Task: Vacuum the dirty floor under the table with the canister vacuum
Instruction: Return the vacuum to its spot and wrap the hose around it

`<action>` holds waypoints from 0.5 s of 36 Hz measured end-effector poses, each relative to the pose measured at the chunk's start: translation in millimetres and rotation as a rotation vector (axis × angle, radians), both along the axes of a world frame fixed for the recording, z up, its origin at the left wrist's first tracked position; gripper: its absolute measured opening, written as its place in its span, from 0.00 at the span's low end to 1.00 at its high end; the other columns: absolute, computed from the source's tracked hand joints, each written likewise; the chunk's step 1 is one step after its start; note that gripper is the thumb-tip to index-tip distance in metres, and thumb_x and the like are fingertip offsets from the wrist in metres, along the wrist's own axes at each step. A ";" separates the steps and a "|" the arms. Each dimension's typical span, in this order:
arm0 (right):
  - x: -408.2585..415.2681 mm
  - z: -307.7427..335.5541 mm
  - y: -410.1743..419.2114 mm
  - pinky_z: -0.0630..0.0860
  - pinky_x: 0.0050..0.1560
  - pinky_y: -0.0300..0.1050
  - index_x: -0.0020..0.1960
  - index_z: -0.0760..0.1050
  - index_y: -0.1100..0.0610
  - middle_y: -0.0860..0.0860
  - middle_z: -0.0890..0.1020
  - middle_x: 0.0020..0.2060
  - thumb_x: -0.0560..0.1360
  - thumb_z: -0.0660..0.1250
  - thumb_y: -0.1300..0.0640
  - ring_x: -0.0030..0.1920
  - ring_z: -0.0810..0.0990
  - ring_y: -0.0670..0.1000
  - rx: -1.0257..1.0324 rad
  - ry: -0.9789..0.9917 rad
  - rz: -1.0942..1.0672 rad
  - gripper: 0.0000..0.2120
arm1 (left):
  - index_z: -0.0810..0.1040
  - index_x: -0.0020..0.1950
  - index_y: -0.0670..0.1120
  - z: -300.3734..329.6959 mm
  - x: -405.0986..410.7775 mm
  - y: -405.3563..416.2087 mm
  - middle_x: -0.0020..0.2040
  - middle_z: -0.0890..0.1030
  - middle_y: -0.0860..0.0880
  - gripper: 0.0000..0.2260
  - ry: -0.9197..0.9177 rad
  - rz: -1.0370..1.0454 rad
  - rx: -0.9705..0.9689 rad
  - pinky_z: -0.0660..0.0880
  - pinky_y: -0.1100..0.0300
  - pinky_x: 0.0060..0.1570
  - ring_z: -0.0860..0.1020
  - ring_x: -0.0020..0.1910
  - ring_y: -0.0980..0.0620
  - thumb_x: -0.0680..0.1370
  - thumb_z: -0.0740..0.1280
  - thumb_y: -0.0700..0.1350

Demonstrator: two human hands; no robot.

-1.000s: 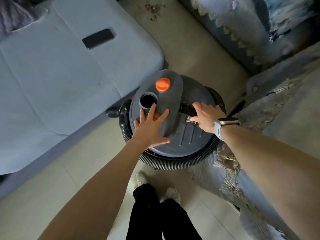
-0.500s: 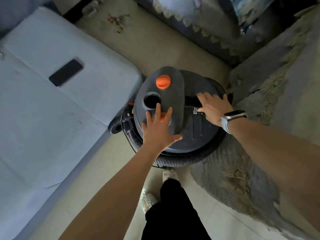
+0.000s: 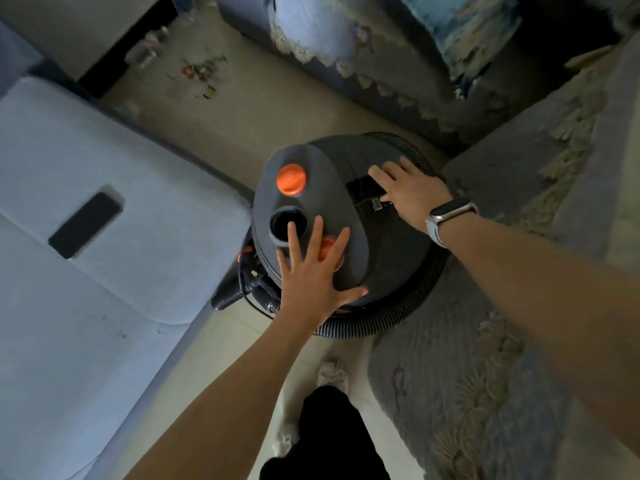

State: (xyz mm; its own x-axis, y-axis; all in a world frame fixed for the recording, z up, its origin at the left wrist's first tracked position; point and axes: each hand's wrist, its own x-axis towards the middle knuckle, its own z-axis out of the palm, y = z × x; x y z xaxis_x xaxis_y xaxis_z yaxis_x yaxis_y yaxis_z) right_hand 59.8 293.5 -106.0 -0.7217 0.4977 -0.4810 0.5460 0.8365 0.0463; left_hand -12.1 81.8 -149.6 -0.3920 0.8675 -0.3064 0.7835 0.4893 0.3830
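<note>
Vacuum (image 3: 381,251) sits on the floor (image 3: 263,109) right under your fingers, wedged between the sofa (image 3: 104,271) on your left and the rug (image 3: 485,375) on your right; its hose (image 3: 391,315) is coiled round the base. Your left hand (image 3: 313,271) lies flat on the lid with fingers spread and straight, gripping nothing; an orange button (image 3: 325,247) is partly under those fingers, the open port (image 3: 288,223) just beyond their tips, the orange cap (image 3: 291,179) further out. Your right hand (image 3: 410,194) rests over the dark handle recess; its fingers look loosely bent, and whether they have hooked the handle I cannot tell. Risks, as I judge them: a flat palm may press that button by accident; a lift on an unsure grip could tip the canister; the coiled hose and the cord (image 3: 249,292) beside your left wrist could snag the sofa edge or rug; the debris (image 3: 197,72) lies well beyond your fingertips, so dragging may catch.
</note>
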 end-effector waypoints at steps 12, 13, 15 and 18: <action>-4.8 -3.1 101.6 0.68 0.65 0.59 0.78 0.46 0.48 0.52 0.53 0.76 0.83 0.54 0.58 0.77 0.50 0.59 0.022 -0.090 -0.086 0.27 | 0.47 0.78 0.56 -4.9 -1.3 114.0 0.79 0.46 0.42 0.48 0.134 -0.135 0.000 0.41 0.29 0.67 0.44 0.76 0.32 0.66 0.63 0.72; -6.5 -2.8 108.0 0.67 0.65 0.59 0.78 0.47 0.48 0.52 0.53 0.77 0.83 0.53 0.58 0.77 0.49 0.59 0.017 -0.087 -0.104 0.27 | 0.50 0.78 0.55 -7.6 -6.5 120.3 0.79 0.50 0.41 0.48 0.139 -0.145 0.019 0.45 0.29 0.68 0.48 0.75 0.31 0.65 0.63 0.72; -9.4 -3.7 121.3 0.66 0.66 0.58 0.78 0.47 0.48 0.52 0.53 0.77 0.83 0.53 0.57 0.77 0.49 0.58 0.018 -0.076 -0.148 0.27 | 0.54 0.77 0.54 -12.0 -18.6 134.2 0.78 0.56 0.40 0.48 0.160 -0.193 0.058 0.52 0.29 0.67 0.55 0.74 0.30 0.62 0.63 0.72; -13.0 -5.9 141.5 0.63 0.69 0.58 0.78 0.48 0.49 0.53 0.54 0.76 0.83 0.54 0.55 0.77 0.51 0.59 0.018 -0.079 -0.178 0.27 | 0.58 0.76 0.53 -13.6 -32.5 158.3 0.77 0.59 0.39 0.47 0.165 -0.245 0.095 0.57 0.30 0.66 0.58 0.73 0.29 0.62 0.62 0.72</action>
State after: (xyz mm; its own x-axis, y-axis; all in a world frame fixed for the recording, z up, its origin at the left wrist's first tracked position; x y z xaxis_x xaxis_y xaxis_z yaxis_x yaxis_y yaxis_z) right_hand 46.8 435.0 -111.9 -0.5820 0.6230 -0.5226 0.6789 0.7260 0.1094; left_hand -44.6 240.0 -163.3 -0.2048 0.9642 -0.1687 0.9291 0.2457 0.2763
